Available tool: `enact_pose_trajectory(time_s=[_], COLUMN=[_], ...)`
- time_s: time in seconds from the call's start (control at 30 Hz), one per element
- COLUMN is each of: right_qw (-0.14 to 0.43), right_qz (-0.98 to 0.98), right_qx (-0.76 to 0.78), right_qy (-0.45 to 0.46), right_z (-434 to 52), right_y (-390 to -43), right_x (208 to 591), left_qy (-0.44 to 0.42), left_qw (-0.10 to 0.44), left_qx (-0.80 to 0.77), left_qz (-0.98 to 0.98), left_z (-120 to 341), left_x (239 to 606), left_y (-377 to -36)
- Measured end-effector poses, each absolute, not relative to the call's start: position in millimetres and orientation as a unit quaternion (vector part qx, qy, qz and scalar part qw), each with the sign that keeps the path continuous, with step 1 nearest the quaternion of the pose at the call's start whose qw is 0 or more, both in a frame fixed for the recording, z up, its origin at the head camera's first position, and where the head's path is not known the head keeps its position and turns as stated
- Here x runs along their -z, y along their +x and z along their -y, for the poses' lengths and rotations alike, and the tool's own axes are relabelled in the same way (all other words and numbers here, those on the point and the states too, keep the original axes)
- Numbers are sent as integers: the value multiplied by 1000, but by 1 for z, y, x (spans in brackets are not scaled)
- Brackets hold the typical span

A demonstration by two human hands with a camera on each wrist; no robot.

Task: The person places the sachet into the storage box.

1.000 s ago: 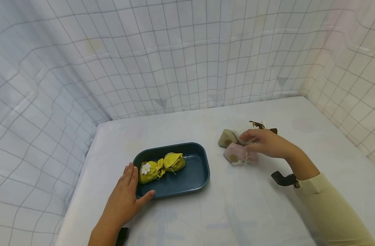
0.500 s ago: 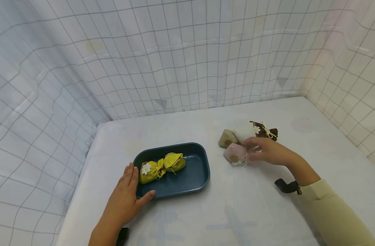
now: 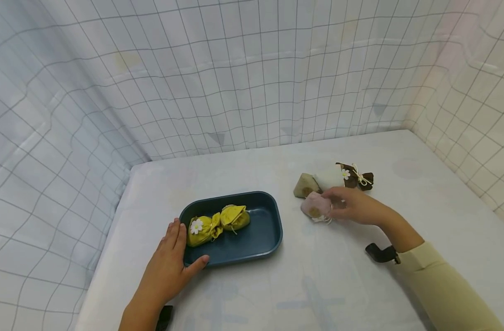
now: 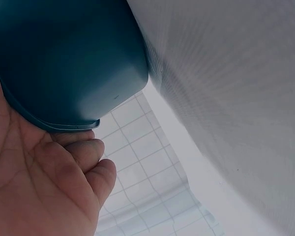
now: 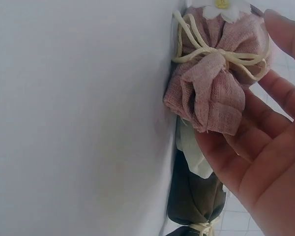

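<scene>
A dark blue rectangular tray [image 3: 252,243] stands on the table and holds two yellow drawstring pouches: one with a white flower [image 3: 200,232], the other [image 3: 234,218] beside it. My left hand [image 3: 165,262] rests against the tray's left end, its fingers straight along the side and the thumb at the near rim. In the left wrist view the palm touches the tray wall [image 4: 73,59]. To the right, my right hand [image 3: 357,205] has its thumb and fingers round a pink drawstring pouch [image 5: 214,81] with a cream cord bow, lying on the table.
Behind the pink pouch lie a beige pouch [image 3: 305,186] and a white and brown pouch [image 3: 353,177] with a flower and cord. White cloth [image 3: 252,158] covers the table. Grid-patterned curtains [image 3: 256,82] rise at the back and both sides.
My right hand has come down and nearer to me, from above the pouches to the pink pouch, uncovering the brown pouch. My left hand and the tray stay put.
</scene>
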State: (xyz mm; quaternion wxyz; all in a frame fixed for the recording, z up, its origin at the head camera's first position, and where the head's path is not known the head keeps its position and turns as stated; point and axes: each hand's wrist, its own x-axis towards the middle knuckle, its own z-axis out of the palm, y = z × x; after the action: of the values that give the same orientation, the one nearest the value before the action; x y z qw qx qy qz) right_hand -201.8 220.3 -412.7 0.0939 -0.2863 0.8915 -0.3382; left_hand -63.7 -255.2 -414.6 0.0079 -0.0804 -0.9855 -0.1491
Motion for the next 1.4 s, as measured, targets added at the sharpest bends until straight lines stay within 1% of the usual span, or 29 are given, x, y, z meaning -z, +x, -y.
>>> enact_pose_trajectory(time_s=[0.37, 0.63, 0.8, 1.0, 1.23, 1.4], right_qw=[90, 71, 81, 77, 95, 94], right_qz=[-892, -900, -903, -901, -898, -903], right_qx=[353, 337, 336, 338, 346, 342], right_qy=[-267, -266, -255, -261, -255, -243], right_z=[-211, -204, -202, -202, -199, -196], right_y=[-203, -202, -200, -199, -199, -198], right_x=[422, 419, 417, 417, 419, 421], left_qy=[-78, -74, -76, -76, -76, -79], left_qw=[4, 0, -1, -1, -4, -1], left_qx=[150, 150, 151, 149, 150, 149], left_qz=[986, 986, 986, 986, 986, 986], left_z=[255, 254, 254, 254, 254, 254], left_x=[414, 413, 413, 412, 412, 412], left_y=[-64, -64, -64, -65, -64, -64])
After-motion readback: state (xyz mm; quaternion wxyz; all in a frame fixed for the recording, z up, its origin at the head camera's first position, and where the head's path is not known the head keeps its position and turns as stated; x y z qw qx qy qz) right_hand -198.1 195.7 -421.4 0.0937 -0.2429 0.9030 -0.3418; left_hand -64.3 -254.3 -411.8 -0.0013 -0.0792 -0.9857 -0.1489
